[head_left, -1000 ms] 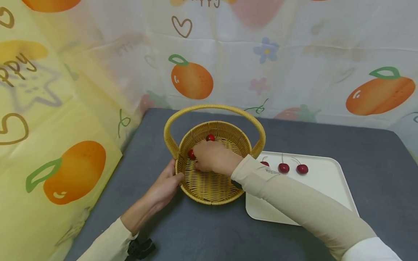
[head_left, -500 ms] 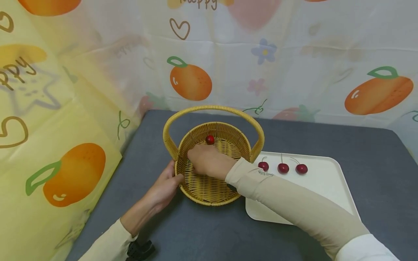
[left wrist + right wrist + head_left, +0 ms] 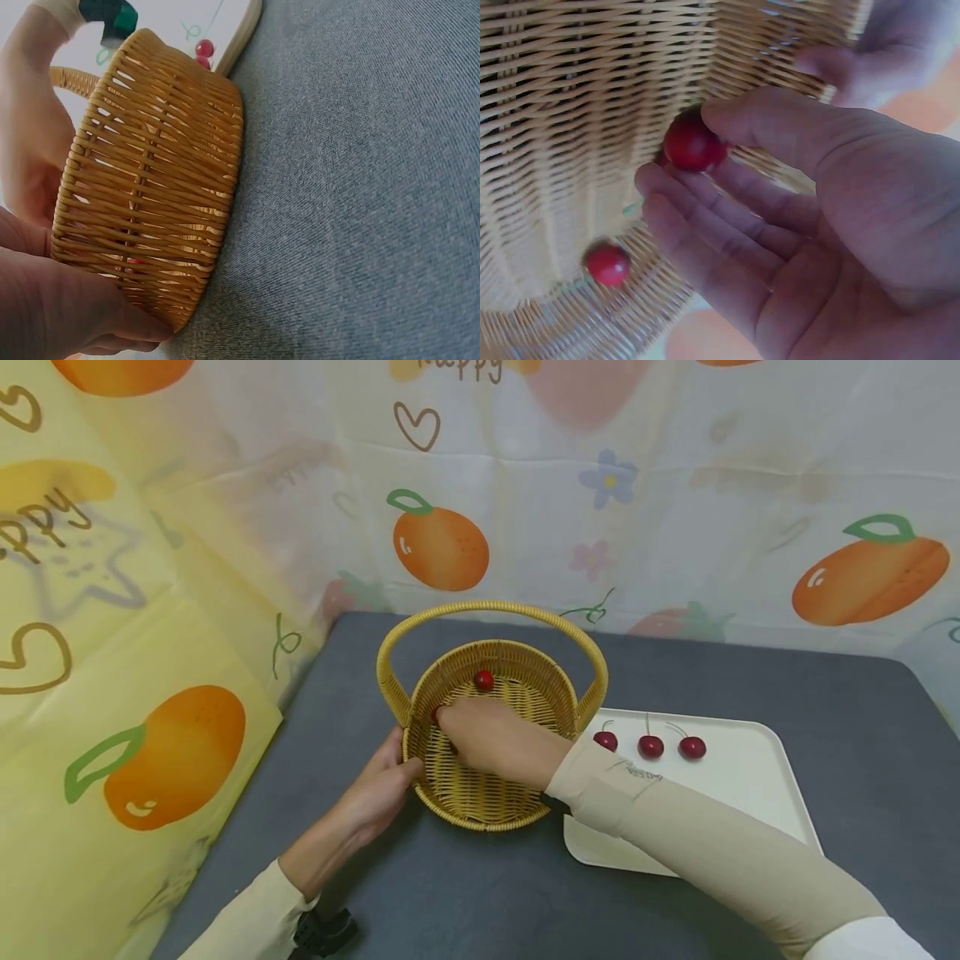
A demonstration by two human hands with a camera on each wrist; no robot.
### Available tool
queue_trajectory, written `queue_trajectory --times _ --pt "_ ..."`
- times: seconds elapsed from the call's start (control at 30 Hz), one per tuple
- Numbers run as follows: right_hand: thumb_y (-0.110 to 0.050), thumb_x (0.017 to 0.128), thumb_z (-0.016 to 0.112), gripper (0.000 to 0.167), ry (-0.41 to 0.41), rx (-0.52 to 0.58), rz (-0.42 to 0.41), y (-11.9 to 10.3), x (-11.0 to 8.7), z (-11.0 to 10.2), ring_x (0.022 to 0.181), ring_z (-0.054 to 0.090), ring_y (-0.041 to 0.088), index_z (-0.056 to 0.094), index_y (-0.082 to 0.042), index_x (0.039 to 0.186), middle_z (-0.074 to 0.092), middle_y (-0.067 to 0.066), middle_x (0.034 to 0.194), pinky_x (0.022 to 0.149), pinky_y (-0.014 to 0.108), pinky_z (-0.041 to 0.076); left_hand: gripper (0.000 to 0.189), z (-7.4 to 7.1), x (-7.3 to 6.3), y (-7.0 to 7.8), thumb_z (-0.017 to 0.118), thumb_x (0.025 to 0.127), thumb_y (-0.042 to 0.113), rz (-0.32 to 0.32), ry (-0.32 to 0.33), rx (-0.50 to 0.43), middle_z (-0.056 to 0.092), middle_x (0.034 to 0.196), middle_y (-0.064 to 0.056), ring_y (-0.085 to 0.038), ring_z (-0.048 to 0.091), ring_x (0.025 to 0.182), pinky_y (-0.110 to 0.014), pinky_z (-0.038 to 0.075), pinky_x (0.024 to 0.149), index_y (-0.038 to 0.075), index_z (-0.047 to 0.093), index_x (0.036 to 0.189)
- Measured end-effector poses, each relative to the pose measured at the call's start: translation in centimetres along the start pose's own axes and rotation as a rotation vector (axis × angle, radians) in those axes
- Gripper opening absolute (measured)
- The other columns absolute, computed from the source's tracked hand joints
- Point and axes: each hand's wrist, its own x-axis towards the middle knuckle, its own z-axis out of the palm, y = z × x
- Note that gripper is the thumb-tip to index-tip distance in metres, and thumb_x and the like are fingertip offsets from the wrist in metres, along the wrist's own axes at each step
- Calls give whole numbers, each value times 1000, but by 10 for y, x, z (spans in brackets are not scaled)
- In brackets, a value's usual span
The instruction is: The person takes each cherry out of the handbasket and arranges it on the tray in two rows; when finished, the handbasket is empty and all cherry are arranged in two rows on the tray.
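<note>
A yellow wicker basket (image 3: 487, 818) with a tall arched handle stands on the table. My left hand (image 3: 382, 785) grips its left side, thumb at the rim, fingers against the outer wall. Inside the basket is my right hand (image 3: 495, 735), reaching in from the right. In the right wrist view, its thumb and fingers pinch a red cherry (image 3: 694, 141) near the wicker wall. Another cherry (image 3: 483, 680) lies at the back of the basket floor, apart from the hand. From the head view, the pinched cherry is mostly hidden behind the fingers.
To the right of the basket lies a white tray (image 3: 750, 785) with three stemmed cherries (image 3: 651, 747) in a row. The right forearm crosses over the tray. A fruit-printed cloth (image 3: 675, 543) hangs behind the grey table (image 3: 465, 902).
My right hand moved left over the cherry at the basket's left wall, covering it, then shifted slightly back right, so part of it shows. The left hand and basket stay put.
</note>
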Motion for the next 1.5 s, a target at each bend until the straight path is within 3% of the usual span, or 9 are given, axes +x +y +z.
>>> queue_trajectory --times 0.23,0.5,0.7,0.87,1.07,1.5 --pt "-16 97 74 25 114 -26 -15 1 -50 -14 83 62 16 70 -9 120 64 3 106 70 34 56 76 -1 -2 -2 38 95 -12 -10 7 2 26 166 -21 -32 25 152 -52 18 124 5 13 164" --pt "-17 93 77 22 240 71 -93 10 -130 -21 80 52 9 66 -15 113 55 -5 100 63 22 47 77 -4 -6 -1 39 97 -11 -19 1 10 31 164 -20 -32 29 151 -48 25 122 9 12 166" --pt "-15 90 83 37 360 141 -109 34 -185 -11 84 55 -1 66 -20 122 59 -11 116 67 18 50 77 -4 -5 -2 39 98 -10 -9 -10 24 27 167 -17 -30 25 153 -45 23 122 9 10 167" --pt "-12 81 89 49 450 105 -78 62 -220 9 93 59 -3 67 -25 123 59 -17 121 69 16 50 75 -3 -3 -3 39 98 -10 -11 -21 25 29 165 -18 -30 26 152 -44 24 122 8 11 166" --pt "-10 74 92 55 464 77 -61 87 -231 34 95 63 0 70 -25 122 60 -15 122 72 15 51 73 -5 -2 -3 38 98 -11 0 -20 34 29 164 -19 -30 27 150 -42 24 121 7 13 164" --pt "-4 81 88 42 376 113 -44 105 -204 75 95 64 5 72 -19 117 61 -12 116 76 27 59 75 -4 2 -5 39 98 -11 16 -37 34 29 165 -21 -33 28 151 -35 33 118 7 11 166"
